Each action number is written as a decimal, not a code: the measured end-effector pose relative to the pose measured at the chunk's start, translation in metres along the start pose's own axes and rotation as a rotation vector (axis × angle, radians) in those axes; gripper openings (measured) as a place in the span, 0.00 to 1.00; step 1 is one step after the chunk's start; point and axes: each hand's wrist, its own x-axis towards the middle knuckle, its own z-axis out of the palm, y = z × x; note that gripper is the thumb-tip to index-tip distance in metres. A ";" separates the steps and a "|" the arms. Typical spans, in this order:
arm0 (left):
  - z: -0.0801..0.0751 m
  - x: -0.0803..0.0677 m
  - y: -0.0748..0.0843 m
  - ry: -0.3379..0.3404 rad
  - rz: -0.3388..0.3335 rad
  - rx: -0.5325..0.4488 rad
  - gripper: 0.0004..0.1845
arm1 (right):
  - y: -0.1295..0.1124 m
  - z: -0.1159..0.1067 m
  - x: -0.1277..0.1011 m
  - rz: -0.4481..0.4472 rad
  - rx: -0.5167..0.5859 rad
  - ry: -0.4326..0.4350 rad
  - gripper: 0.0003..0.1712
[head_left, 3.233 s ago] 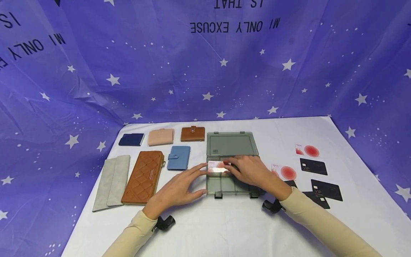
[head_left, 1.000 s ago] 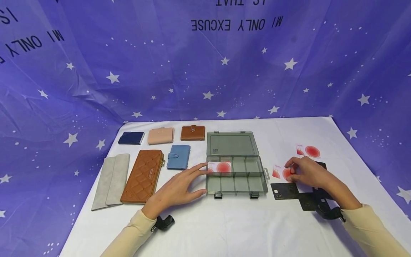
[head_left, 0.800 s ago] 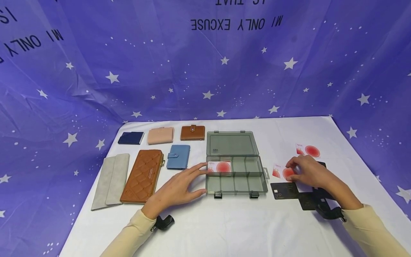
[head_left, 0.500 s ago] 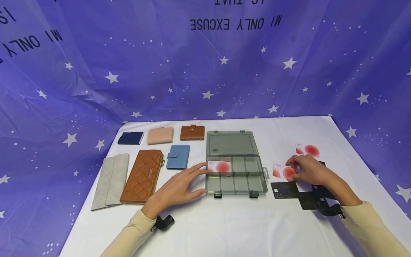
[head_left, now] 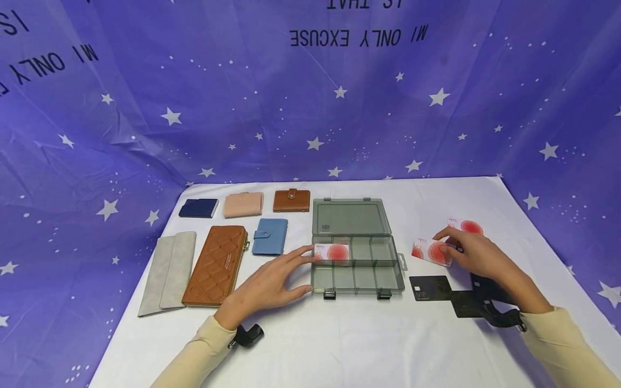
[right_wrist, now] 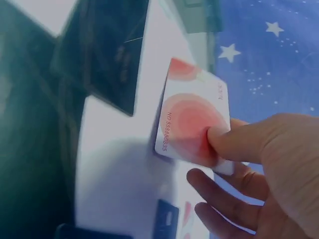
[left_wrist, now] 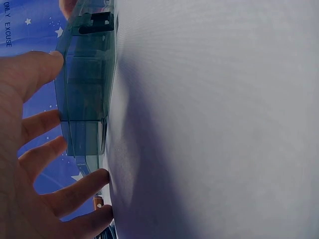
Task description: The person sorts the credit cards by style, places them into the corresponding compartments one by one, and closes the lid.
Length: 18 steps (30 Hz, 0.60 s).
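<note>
Pinching a glossy red-and-white card (head_left: pixel 432 251), right hand (head_left: pixel 477 258); left hand (head_left: pixel 264 288) spread against translucent grey box (head_left: pixel 357 277)

Left hand (head_left: pixel 264 288): fingers spread and straight, thumb and fingertips extended forward, forearm in a cream sleeve angled in from lower left. Right hand (head_left: pixel 473 253): raised, thumb (right_wrist: pixel 234 142) pressed against curled fingers in a pinch, sleeved forearm entering from lower right.
</note>
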 end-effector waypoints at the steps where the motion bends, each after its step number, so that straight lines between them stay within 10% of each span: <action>1: 0.000 0.000 0.000 0.000 0.000 0.001 0.34 | -0.002 -0.001 0.001 -0.014 0.010 0.030 0.16; 10: 0.000 0.000 -0.001 0.002 0.005 0.006 0.34 | -0.040 -0.006 0.021 -0.043 0.184 0.305 0.14; 18: 0.000 0.001 -0.001 0.002 0.006 0.002 0.34 | -0.083 0.008 0.044 -0.153 0.284 0.273 0.13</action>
